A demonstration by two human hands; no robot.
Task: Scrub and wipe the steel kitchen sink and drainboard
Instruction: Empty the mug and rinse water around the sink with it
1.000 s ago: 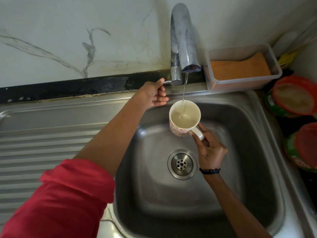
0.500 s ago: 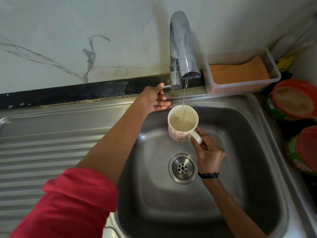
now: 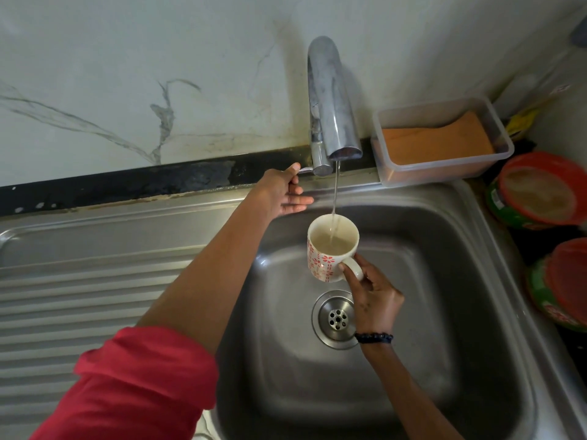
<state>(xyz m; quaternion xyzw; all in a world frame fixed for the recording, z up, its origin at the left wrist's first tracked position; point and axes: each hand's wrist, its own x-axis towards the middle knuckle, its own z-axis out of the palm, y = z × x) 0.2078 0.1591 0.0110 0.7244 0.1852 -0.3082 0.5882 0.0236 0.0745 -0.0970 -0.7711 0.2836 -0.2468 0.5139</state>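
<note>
A steel sink [image 3: 444, 312] with a round drain [image 3: 336, 319] fills the middle of the view, and its ribbed drainboard [image 3: 79, 296] runs off to the left. A chrome tap [image 3: 330, 103] pours a thin stream of water into a white mug with red flowers [image 3: 330, 249]. My right hand [image 3: 371, 293] grips the mug's handle and holds it over the basin, above the drain. My left hand [image 3: 286, 192] reaches to the tap's small lever, thumb and forefinger pinching it while the other fingers stay straight.
A clear plastic tub with an orange sponge [image 3: 438, 144] sits on the ledge right of the tap. Two red-lidded green containers [image 3: 540, 192] [image 3: 562, 287] stand on the dark counter to the right. A marbled wall rises behind the sink.
The mug sits a little lower under the tap and holds more water. My left hand has stayed on the lever.
</note>
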